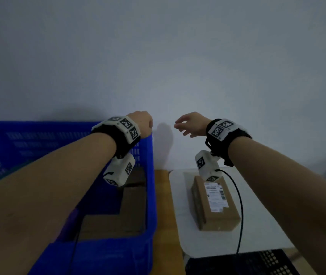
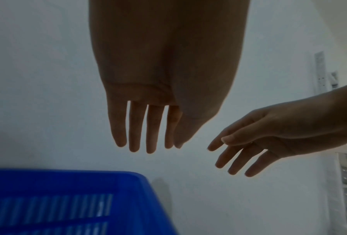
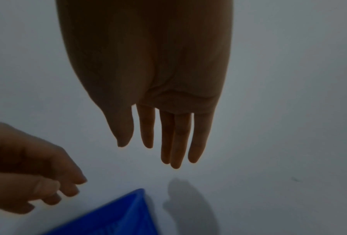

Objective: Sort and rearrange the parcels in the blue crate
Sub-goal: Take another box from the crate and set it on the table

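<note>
The blue crate (image 1: 150,195) fills the left of the head view, with brown cardboard parcels (image 1: 132,207) lying on its floor. Another brown parcel (image 1: 215,203) with a white label lies outside the crate on a white surface to the right. Both hands are raised in front of the wall and hold nothing. My left hand (image 1: 141,122) hovers above the crate's far right corner (image 2: 128,179), fingers (image 2: 136,127) straight and hanging down. My right hand (image 1: 190,124) is level with it, to the right of the crate, fingers (image 3: 178,139) straight and slightly spread.
A pale wall (image 1: 158,56) stands close behind the crate. A strip of wooden table (image 1: 164,205) shows between crate and white surface (image 1: 257,225). A black perforated crate (image 1: 257,262) sits at the bottom right. Cables hang from both wrist cameras.
</note>
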Demonstrator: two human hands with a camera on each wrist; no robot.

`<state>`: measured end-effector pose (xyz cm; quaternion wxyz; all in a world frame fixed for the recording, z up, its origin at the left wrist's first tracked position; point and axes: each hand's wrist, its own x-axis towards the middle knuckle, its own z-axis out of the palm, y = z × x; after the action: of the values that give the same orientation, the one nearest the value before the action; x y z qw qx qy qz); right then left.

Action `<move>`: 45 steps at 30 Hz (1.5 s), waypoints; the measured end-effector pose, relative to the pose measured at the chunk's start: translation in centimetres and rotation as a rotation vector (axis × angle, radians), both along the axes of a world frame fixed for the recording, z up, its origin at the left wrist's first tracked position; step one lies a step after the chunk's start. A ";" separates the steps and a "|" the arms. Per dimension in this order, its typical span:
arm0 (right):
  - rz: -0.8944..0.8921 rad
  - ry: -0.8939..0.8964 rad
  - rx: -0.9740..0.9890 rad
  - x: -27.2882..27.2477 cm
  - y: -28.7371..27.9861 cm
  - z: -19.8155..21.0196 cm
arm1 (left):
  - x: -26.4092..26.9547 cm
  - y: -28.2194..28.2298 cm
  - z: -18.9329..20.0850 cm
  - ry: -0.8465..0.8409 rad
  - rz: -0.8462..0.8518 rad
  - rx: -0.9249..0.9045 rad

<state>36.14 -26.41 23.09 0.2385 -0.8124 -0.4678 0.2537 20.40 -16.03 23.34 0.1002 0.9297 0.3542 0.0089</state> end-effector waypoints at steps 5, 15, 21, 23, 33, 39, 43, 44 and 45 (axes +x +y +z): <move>0.031 0.018 -0.006 -7.9 4.5 0.6 | -8.9 4.8 0.0 0.030 0.036 -0.012; 0.028 0.060 -0.318 -18.6 8.5 -4.5 | -18.3 9.7 -5.0 0.125 -0.070 -0.127; -0.008 0.013 -0.513 -20.5 9.0 -8.8 | -19.3 9.8 -9.3 0.138 0.027 -0.668; -0.004 0.006 -0.626 -20.6 9.1 -9.8 | -19.4 9.7 -10.7 0.129 0.077 -0.819; -0.115 0.126 -0.905 -19.9 7.6 -13.7 | -19.8 10.1 -16.6 0.160 0.354 -1.403; -0.203 0.131 -1.009 -19.4 6.7 -14.9 | -19.8 9.7 -19.9 0.257 0.464 -1.561; -0.218 0.172 -1.069 -19.7 6.3 -15.5 | -20.1 8.7 -21.4 0.303 0.510 -1.651; -0.229 0.199 -1.071 -19.8 6.2 -15.4 | -20.2 8.5 -21.8 0.323 0.516 -1.671; -0.250 0.240 -1.060 -19.9 6.2 -15.3 | -20.3 8.3 -22.2 0.351 0.514 -1.686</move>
<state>16.24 -20.23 7.76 -0.1230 -0.8357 -0.1457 0.5150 0.15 -7.72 1.13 0.6886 0.4277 0.4505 -0.3741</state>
